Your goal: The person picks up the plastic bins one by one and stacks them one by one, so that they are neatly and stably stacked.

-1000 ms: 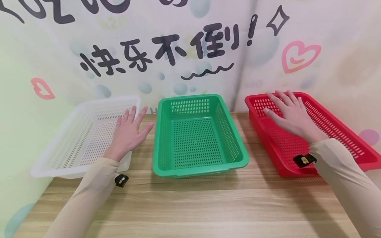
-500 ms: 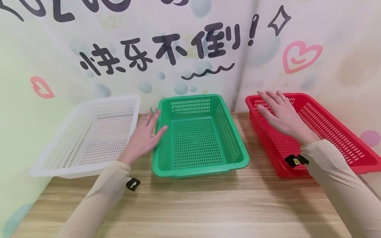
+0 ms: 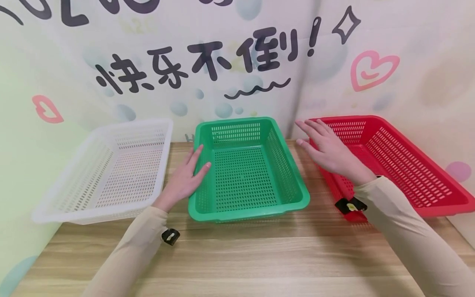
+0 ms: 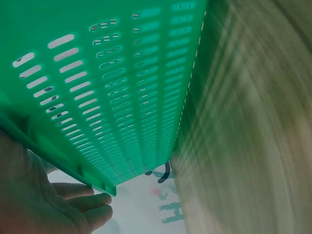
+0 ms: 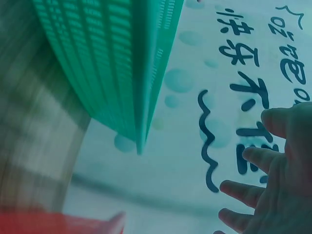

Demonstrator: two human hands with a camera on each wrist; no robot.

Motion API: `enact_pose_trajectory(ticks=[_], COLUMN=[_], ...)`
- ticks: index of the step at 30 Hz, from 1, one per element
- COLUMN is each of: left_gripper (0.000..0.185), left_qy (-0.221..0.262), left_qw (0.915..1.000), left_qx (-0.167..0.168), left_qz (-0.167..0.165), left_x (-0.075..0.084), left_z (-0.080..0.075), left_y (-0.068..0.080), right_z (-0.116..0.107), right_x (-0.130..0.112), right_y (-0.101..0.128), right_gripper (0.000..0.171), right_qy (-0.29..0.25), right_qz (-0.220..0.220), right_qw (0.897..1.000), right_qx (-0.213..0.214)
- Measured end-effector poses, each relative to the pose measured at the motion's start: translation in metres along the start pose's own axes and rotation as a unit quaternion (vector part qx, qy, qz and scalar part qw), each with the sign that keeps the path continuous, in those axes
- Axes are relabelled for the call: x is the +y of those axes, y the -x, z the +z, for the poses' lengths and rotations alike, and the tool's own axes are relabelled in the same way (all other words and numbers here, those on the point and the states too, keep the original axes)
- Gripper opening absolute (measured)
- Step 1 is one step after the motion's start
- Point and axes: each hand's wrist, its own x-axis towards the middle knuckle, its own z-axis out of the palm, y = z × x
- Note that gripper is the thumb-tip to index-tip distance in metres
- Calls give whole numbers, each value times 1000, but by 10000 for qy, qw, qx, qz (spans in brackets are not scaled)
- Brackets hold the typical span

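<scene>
A green basket [image 3: 245,177] stands in the middle of the table. At its left rim is my left hand [image 3: 183,181], with the thumb reaching over the rim and the fingers nearly straight along its outer side. Seen from the left wrist, the fingers [image 4: 90,202] lie close against the rim; how firmly they touch, I cannot tell. My right hand [image 3: 330,150] hovers above the left edge of a red basket [image 3: 412,165], fingers extended and holding nothing. The right wrist view shows this hand [image 5: 278,180] apart from the green basket's right side [image 5: 97,63].
To the left stands a white basket [image 3: 130,177], a narrow gap away from the green one. All three baskets sit on a wood-grain table [image 3: 252,255]. Right behind them hangs a printed cloth [image 3: 185,33] with writing and hearts.
My left hand has moved right, from over the white basket to the green basket's left rim. My right hand has moved left, from over the red basket toward the green one.
</scene>
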Motion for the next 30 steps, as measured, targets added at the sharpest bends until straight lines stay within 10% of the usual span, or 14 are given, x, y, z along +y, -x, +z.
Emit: enact_pose_trajectory(ticks=[15,30], left_gripper=[70,69], left_qy=[747,2173], left_qw=[9969,9724], left_qx=[-50,-507], left_qz=[-241,-685], left_x=[-7,-12], left_z=[5,6], left_y=[-2,0], right_z=[39,38], right_x=[-2,3], right_y=[-3,-3], right_gripper=[64,69], right_qy=[-255,-1202], right_qz=[182,560], right_qw=[9990,9831], right_qx=[-319,-1264])
